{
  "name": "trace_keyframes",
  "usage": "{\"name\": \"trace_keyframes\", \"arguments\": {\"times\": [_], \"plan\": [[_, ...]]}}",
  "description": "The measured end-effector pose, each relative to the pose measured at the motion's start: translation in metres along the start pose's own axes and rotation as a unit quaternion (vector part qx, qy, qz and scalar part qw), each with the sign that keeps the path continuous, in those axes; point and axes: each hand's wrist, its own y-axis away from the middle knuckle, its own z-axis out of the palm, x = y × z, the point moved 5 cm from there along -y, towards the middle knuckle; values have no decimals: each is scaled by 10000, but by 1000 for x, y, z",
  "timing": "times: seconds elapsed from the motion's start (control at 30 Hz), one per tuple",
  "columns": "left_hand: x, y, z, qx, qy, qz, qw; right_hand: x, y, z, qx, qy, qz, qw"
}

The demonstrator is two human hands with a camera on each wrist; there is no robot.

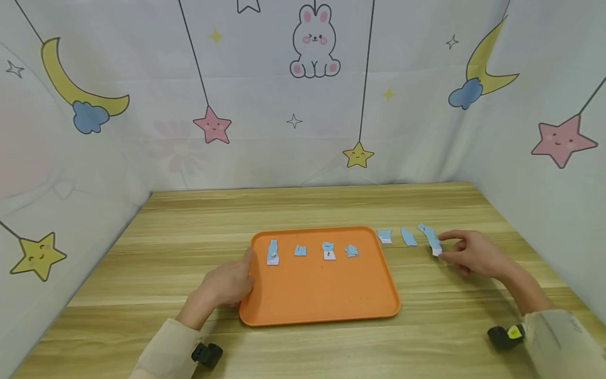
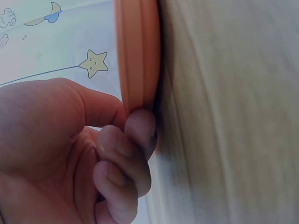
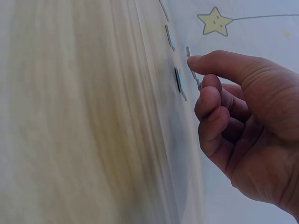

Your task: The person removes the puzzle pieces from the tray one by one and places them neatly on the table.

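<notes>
My left hand [image 1: 228,282] grips the left rim of an orange tray [image 1: 322,300]; in the left wrist view its fingers curl at the tray edge [image 2: 135,56]. Four light-blue pieces lie in a row in the tray, among them a tall one [image 1: 272,253] and a small one [image 1: 300,251]. Right of the tray, my right hand [image 1: 475,254] is at the rightmost blue and white pieces [image 1: 432,239], which seem to overlap. In the right wrist view, the hand [image 3: 247,112] pinches a thin piece [image 3: 193,72] between thumb and finger, seen edge-on.
Two more blue pieces [image 1: 385,236] [image 1: 408,237] lie on the wooden table [image 1: 303,350] between the tray and my right hand. A white cloth [image 1: 265,95] with stars, moons and a rabbit hangs behind and at both sides.
</notes>
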Motion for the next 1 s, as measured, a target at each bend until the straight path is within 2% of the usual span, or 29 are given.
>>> {"name": "trace_keyframes", "arguments": {"times": [0.13, 0.37, 0.4, 0.47, 0.6, 0.63, 0.77, 0.9, 1.0], "plan": [[-6, -4, 4, 13, -22, 14, 10000, 8, -1, -6, 5, 113, 101, 9999], [7, 6, -4, -98, 75, -192, 9997, 21, -4, -19, 176, 434, 168, 9988], [5, 5, -3, -64, 62, -75, 9999, 22, -5, -21, 175, 472, 162, 9986], [11, 10, -7, -66, 92, -112, 9999, 25, -6, -23, 179, 494, 164, 9985], [13, 11, -9, -72, 103, -91, 9999, 29, -11, -27, 192, 508, 181, 9984], [17, 14, -12, -89, 103, -220, 9997, 30, -12, -28, 193, 512, 200, 9983], [-5, -4, 3, -41, 17, -325, 9995, 32, -18, -29, 173, 604, 235, 9977], [-7, -5, 4, -83, 62, -267, 9996, 36, -23, -30, 110, 627, 274, 9976], [-1, 0, 0, -121, 72, -160, 9998, 38, -26, -30, 50, 578, 309, 9978]]}}
